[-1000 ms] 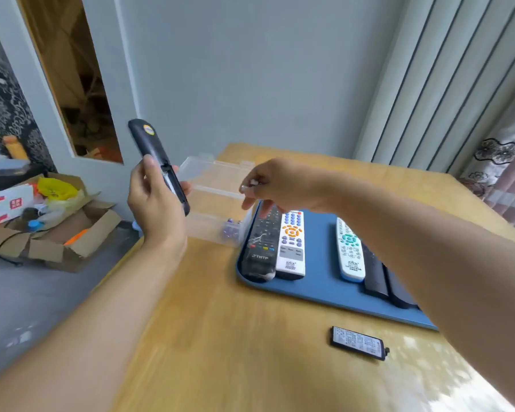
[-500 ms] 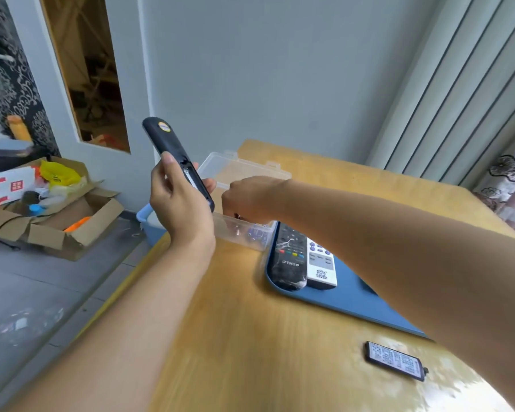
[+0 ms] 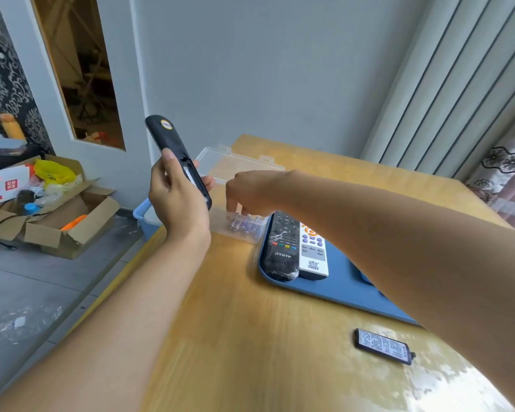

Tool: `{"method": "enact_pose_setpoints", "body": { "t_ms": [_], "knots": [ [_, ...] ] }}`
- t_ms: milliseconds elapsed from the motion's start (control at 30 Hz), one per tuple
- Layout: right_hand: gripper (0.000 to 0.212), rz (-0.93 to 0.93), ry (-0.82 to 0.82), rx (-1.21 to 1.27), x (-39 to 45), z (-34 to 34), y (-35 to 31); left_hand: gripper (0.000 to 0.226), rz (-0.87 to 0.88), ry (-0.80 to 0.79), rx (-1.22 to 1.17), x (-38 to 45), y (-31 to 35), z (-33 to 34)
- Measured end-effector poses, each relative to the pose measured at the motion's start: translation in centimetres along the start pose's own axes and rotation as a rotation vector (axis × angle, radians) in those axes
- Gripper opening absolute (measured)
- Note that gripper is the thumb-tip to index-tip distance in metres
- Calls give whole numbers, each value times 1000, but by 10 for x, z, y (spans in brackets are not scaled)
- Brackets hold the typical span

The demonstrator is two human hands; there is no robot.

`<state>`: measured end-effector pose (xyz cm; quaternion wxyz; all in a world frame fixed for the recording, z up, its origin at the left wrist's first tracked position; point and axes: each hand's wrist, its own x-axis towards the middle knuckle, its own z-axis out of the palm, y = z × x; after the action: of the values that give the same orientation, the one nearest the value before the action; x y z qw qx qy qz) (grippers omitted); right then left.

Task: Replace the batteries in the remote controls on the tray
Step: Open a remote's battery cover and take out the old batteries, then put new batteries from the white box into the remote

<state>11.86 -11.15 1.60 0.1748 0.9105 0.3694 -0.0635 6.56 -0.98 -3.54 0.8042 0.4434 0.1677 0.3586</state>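
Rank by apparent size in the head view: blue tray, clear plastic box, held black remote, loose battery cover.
1. blue tray, partly hidden by the arm.
2. clear plastic box, lid open.
3. held black remote.
4. battery cover, smallest though nearest the camera.

Head-worn view; faces forward-down; table near.

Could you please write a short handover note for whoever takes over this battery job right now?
Left hand grips a black remote, back up, battery bay open.
Right hand reaches into the clear box of batteries; whether it holds one, I can't tell.
The cover lies on the table.
Two remotes show on the blue tray.
Left: load batteries, refit cover, do the rest.
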Motion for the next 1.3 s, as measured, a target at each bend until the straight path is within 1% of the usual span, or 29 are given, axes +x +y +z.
{"method": "enact_pose_setpoints", "body": {
  "t_ms": [67, 167, 200, 267, 333, 400, 467, 533, 600, 667, 767, 833, 900, 967, 1033, 1100, 1133, 1200, 1267, 1300],
  "knots": [
    [53, 19, 64, 84, -13, -4, 10, 29, 65, -30, 51, -6, 1, 0],
    [49, 94, 191, 187, -40, -6, 38, 25, 172, -106, 126, -22, 4, 1],
    [46, 135, 248, 217, -56, -6, 52, 24, 185, -146, 147, -31, 4, 3],
    [35, 212, 331, 259, -93, -6, 78, 23, 211, -244, 209, -45, 0, 3],
    [25, 306, 341, 256, -140, -3, 104, 22, 234, -369, 269, -65, -5, 9],
    [20, 424, 317, 260, -190, 5, 131, 19, 230, -505, 304, -92, -10, 25],
    [17, 557, 300, 276, -236, 19, 154, 19, 162, -632, 301, -124, -14, 47],
    [17, 685, 293, 300, -284, 39, 172, 22, -14, -736, 242, -162, -20, 72],
    [19, 780, 264, 317, -319, 66, 181, 28, -165, -800, 241, -195, -30, 91],
    [21, 894, 246, 347, -351, 99, 185, 31, -258, -870, 252, -233, -42, 110],
    [22, 1009, 306, 342, -378, 150, 178, 41, -437, -911, 287, -275, -56, 133],
    [17, 999, 406, 312, -387, 179, 165, 43, -492, -944, 391, -292, -63, 145],
    [14, 982, 526, 311, -391, 197, 150, 33, -486, -1007, 481, -304, -69, 155],
    [16, 989, 572, 323, -395, 203, 142, 22, -470, -1039, 529, -314, -77, 164],
    [24, 948, 528, 331, -397, 200, 138, 15, -449, -1039, 560, -318, -85, 171],
    [33, 887, 475, 303, -399, 197, 134, 22, -440, -1034, 570, -319, -91, 176],
    [36, 862, 444, 246, -399, 196, 132, 27, -435, -1039, 576, -318, -94, 177],
    [37, 823, 345, 68, -400, 198, 129, 33, -421, -1058, 595, -319, -99, 178],
    [34, 792, 258, -44, -398, 199, 129, 26, -402, -1092, 636, -318, -101, 177],
    [28, 782, 235, -66, -397, 198, 129, 21, -394, -1110, 665, -319, -101, 177]
  ]
}}
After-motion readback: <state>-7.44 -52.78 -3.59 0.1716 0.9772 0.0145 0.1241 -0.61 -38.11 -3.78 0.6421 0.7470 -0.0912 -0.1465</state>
